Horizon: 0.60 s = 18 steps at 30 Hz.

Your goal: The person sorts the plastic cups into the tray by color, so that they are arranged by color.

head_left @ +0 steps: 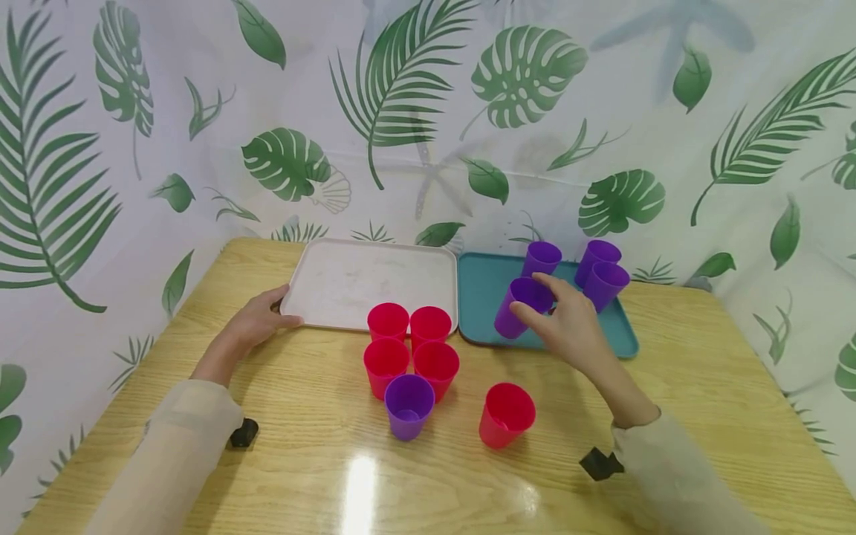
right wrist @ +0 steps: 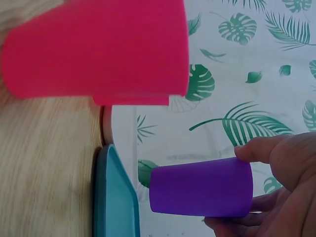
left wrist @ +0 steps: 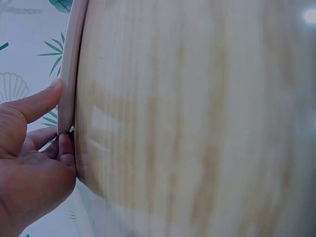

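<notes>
Right fingers [head_left: 555,287], parted cup-wide, grip purple cup [right wrist: 201,188]; left fingers [left wrist: 66,149] pinch white tray [head_left: 374,282]; sideways swing could topple adjacent cup [head_left: 540,257]

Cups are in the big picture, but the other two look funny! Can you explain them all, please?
These are a person's left hand and right hand, not a robot's. The big picture comes from a camera on the head, looking forward and down. The others come from cameras on each wrist, so things look sideways. On the table stand five red cups and one purple cup. Behind them lie a white tray and a blue-green tray, which carries three more purple cups. The right hand holds another purple cup over that tray. The left hand grips the white tray's edge.
</notes>
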Each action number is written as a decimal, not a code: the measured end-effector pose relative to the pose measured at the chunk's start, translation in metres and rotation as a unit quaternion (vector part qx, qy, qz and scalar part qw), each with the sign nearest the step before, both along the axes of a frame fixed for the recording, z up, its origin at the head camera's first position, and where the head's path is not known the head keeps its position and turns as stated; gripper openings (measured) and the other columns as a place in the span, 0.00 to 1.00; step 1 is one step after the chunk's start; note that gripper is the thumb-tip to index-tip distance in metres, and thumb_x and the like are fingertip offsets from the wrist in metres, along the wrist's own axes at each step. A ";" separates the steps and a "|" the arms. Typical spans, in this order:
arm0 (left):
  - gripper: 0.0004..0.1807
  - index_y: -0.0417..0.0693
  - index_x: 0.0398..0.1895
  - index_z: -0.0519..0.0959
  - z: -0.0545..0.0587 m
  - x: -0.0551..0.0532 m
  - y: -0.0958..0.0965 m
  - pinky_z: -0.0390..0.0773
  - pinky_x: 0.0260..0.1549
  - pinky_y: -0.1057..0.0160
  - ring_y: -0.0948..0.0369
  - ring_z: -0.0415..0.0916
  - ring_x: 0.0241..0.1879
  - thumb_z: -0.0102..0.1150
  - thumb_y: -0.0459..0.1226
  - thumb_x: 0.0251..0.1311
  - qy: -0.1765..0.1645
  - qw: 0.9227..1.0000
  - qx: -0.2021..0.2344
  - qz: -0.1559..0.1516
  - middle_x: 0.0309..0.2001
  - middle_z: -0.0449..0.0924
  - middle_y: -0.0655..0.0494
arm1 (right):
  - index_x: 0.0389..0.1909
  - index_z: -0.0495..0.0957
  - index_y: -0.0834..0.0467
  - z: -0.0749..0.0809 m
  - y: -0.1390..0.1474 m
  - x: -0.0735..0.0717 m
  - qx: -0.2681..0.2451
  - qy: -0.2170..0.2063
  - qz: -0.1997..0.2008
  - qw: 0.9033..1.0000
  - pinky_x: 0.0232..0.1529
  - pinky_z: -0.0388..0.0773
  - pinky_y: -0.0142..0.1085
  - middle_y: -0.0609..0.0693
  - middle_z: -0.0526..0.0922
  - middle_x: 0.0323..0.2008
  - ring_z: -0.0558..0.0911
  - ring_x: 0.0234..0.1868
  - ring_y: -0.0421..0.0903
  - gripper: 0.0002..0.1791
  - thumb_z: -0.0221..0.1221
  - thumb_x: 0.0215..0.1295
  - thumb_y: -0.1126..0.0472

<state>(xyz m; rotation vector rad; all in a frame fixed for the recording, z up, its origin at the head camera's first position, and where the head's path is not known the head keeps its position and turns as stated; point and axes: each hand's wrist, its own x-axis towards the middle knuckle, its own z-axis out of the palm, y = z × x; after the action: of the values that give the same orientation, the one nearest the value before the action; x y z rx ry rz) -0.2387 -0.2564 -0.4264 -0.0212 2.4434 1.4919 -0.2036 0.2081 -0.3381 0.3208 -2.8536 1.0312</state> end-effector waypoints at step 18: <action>0.46 0.36 0.82 0.38 -0.002 -0.001 -0.001 0.45 0.76 0.41 0.40 0.34 0.81 0.58 0.34 0.74 -0.002 1.000 -0.011 0.001 0.82 0.35 0.35 | 0.76 0.61 0.69 -0.005 0.017 -0.039 0.014 -0.020 -0.043 0.999 0.65 0.71 0.62 0.71 0.67 0.71 0.70 0.69 0.69 0.44 0.61 0.71 0.44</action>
<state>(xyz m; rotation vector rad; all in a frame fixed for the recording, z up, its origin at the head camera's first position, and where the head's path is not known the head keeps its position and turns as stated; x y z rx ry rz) -0.2401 -0.2578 -0.4289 -0.0296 2.4575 1.4647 -0.2425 0.2253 -0.3435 0.1785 -2.8910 0.9932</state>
